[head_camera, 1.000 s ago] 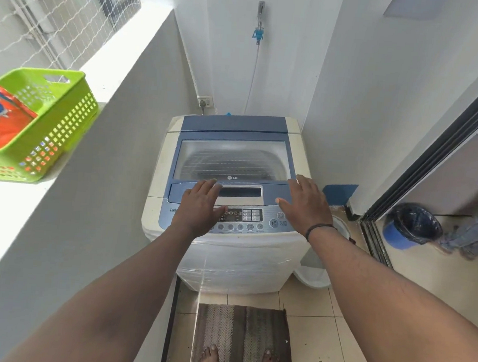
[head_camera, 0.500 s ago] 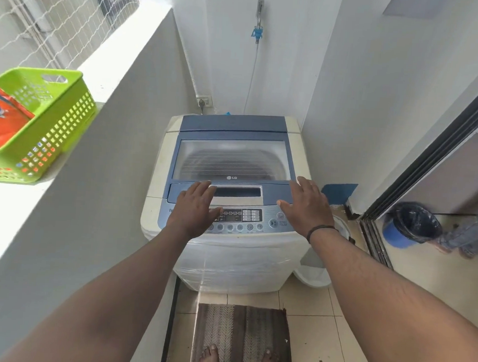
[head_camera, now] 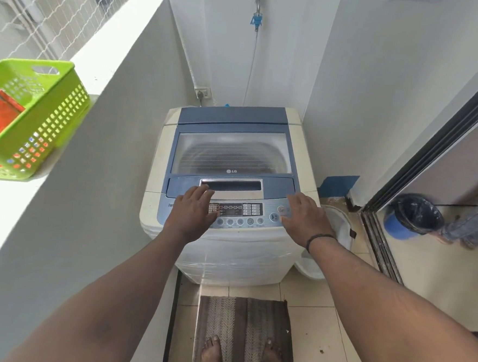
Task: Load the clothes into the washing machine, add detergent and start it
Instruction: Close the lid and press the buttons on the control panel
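The washer (head_camera: pixel 231 197) stands straight ahead, lid (head_camera: pixel 232 152) down. The lid's handle slot (head_camera: pixel 232 185), long axis left-right, lies just past the left hand (head_camera: pixel 194 211), fingers straight and empty; the right hand (head_camera: pixel 304 218), also flat, hovers over the buttons, farther off

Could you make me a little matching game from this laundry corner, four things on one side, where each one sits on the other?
Things:
1. green basket
2. striped mat
3. blue bin
4. left hand

Places:
A. on the floor under the person's feet
B. over the washing machine's control panel
C. on the white ledge
D. on the floor beyond the sliding door track

Pairs: 1-C, 2-A, 3-D, 4-B
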